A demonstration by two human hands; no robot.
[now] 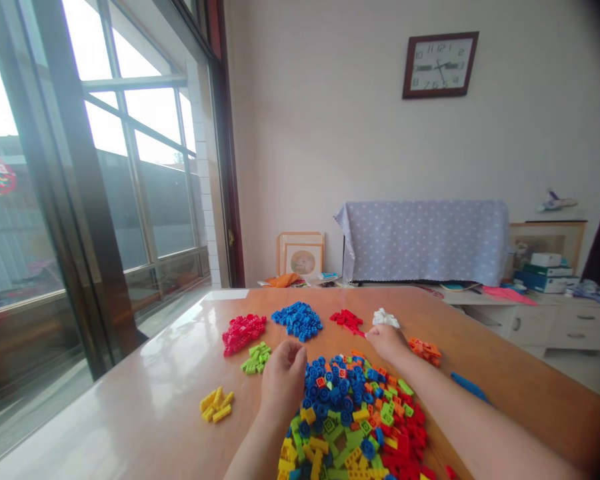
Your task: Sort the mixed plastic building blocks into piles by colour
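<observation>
My right hand [386,341] reaches out over the table, its fingertips pinched on a thin red building brick [356,331] at the near edge of a small red brick pile [346,318]. My left hand [284,372] is closed, fingers curled together, beside the left edge of the big mixed heap of building bricks [350,433]. Whatever it may hold is hidden. Just left of it lies a lime-green brick pile [256,358]. A white brick pile [385,318] sits right behind my right hand, and an orange brick pile [425,351] shows beyond my right forearm.
On the glossy wooden table [150,400] are also a blue brick pile [297,320], a pinkish-red pile [244,333] and several yellow bricks [217,405]. A long blue object [470,387] lies right of my forearm. Behind stands a low white cabinet [570,323]; glass doors [145,167] line the left.
</observation>
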